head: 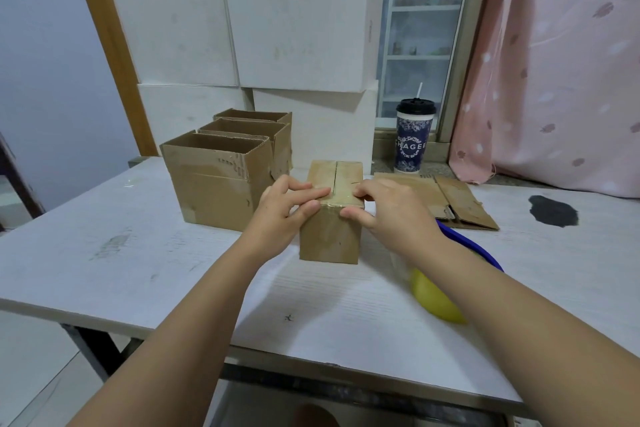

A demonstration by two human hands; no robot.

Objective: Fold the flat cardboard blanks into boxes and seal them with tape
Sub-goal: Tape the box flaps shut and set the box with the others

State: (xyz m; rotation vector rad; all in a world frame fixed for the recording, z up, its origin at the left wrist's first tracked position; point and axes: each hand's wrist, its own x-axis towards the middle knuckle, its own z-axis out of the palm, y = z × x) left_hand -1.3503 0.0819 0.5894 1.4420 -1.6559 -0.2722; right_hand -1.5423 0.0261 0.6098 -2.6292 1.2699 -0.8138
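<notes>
- Brown corrugated cardboard box [329, 236], small and upright, stands near the middle of the white table [104, 253]. Its top flaps are closed, with a seam running near to far.
- A glossy clear tape strip [337, 200] lies over the seam at the top's near edge.
- The left hand [287, 201] lays its fingers close together on the top's left part, thumb against the near face.
- The right hand [384, 208] presses bent fingertips on the top's right part, thumb on the near face.
- Three open brown cardboard boxes [214, 184] stand in a row just left and farther back.
- Flat brown cardboard blanks [453, 201] lie to the right.
- A blue-patterned paper cup with a black lid [414, 139] stands beyond them.
- Large white boxes [301, 24] are stacked at the far edge.
- A yellow rounded object [436, 302] sits under the right forearm.
</notes>
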